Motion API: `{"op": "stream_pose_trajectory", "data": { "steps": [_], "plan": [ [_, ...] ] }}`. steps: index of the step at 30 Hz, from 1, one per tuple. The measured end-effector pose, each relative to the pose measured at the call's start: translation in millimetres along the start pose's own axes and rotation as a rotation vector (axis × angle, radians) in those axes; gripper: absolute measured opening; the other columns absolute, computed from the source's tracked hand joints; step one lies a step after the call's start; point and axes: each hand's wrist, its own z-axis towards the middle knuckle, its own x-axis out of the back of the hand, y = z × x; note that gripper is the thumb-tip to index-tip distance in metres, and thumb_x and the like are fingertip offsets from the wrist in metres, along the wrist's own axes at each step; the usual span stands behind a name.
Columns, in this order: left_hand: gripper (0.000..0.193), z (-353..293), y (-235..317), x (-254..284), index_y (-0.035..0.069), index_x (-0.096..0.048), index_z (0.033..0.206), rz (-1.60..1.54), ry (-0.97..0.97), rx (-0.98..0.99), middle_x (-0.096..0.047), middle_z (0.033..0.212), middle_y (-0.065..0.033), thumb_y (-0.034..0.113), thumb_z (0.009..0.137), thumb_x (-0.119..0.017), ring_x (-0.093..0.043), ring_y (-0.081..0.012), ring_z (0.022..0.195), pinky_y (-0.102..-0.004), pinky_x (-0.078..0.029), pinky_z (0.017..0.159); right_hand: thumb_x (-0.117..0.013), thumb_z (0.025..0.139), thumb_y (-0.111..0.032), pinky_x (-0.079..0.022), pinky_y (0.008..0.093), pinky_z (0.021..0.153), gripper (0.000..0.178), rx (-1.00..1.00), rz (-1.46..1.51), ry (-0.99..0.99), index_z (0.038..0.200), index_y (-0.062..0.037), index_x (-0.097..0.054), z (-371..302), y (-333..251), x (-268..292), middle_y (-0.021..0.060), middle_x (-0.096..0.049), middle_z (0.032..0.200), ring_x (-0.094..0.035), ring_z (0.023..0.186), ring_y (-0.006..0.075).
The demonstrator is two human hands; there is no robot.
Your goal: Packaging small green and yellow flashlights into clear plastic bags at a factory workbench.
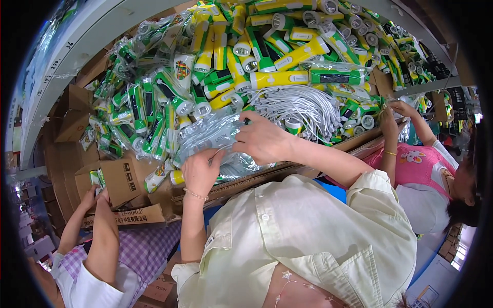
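Note:
My left hand point(201, 168), with a beaded bracelet at its wrist, is closed in a pinch at the edge of a clear plastic bag point(197, 137). Close beside it on the right, my right hand point(264, 137) has its fingers curled onto the same loose, shiny plastic. What lies under the right fingertips is partly hidden. More clear bags are heaped beneath both hands. Just beyond my right wrist rests a bundle of white cables point(298, 109). Yellow and green flashlights point(280, 78) are piled high behind the bags, some wrapped in clear plastic.
A cardboard edge point(241, 180) runs between my body and the pile. At the left, a co-worker's hands point(97, 197) are at an open cardboard box point(120, 179). Another co-worker's hands point(395, 113) work at the right. A pale metal frame point(49, 77) curves round the heap.

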Motion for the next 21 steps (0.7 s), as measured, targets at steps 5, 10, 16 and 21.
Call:
{"op": "stream_pose_trajectory", "data": {
  "steps": [5,10,16,21],
  "plan": [
    [0.018,2.2,-28.5,1.6,0.008,-0.069,0.081,0.078,0.169,-0.085,-0.064,0.076,-0.0134,0.025,0.079,-0.064,-0.061,-0.0339,0.067,-0.0415,-0.048,0.060,-0.066,0.060,-0.013,-0.035,0.0441,0.094,0.020,-0.156,-0.174,-0.266,0.079,-0.0137,-0.062,-10.7,10.2,0.5,0.0020,-0.057,0.070,-0.059,0.076,0.0205],
    [0.016,1.7,-90.4,10.3,0.002,-0.063,0.084,0.235,0.342,0.197,-0.064,0.071,-0.0162,0.013,0.074,-0.069,-0.063,-0.0289,0.059,-0.0359,-0.049,0.058,-0.070,0.072,-0.023,-0.045,0.0395,0.083,0.020,-0.366,0.352,-0.051,0.090,-0.0152,-0.069,-38.0,61.8,11.8,0.0034,-0.065,0.084,-0.062,0.078,0.0248],
    [0.020,15.7,-96.8,3.0,-0.003,-0.061,0.070,0.076,0.352,0.165,-0.061,0.058,-0.0145,0.013,0.076,-0.070,-0.061,-0.0174,0.045,-0.0289,-0.046,0.046,-0.064,0.080,-0.026,-0.051,0.0377,0.065,0.017,-0.718,-0.295,0.404,0.089,-0.0116,-0.068,-39.2,145.1,8.9,0.0053,-0.065,0.086,-0.062,0.077,0.0282],
    [0.024,24.7,-74.4,2.8,-0.004,-0.065,0.071,-0.138,0.198,0.244,-0.062,0.056,-0.0100,0.018,0.078,-0.072,-0.061,-0.0140,0.047,-0.0243,-0.046,0.046,-0.058,0.085,-0.044,-0.051,0.0386,0.069,0.040,-1.121,-0.267,0.063,0.089,-0.0050,-0.066,20.5,206.2,7.9,0.0116,-0.066,0.088,-0.063,0.079,0.0300]
  ]
}}
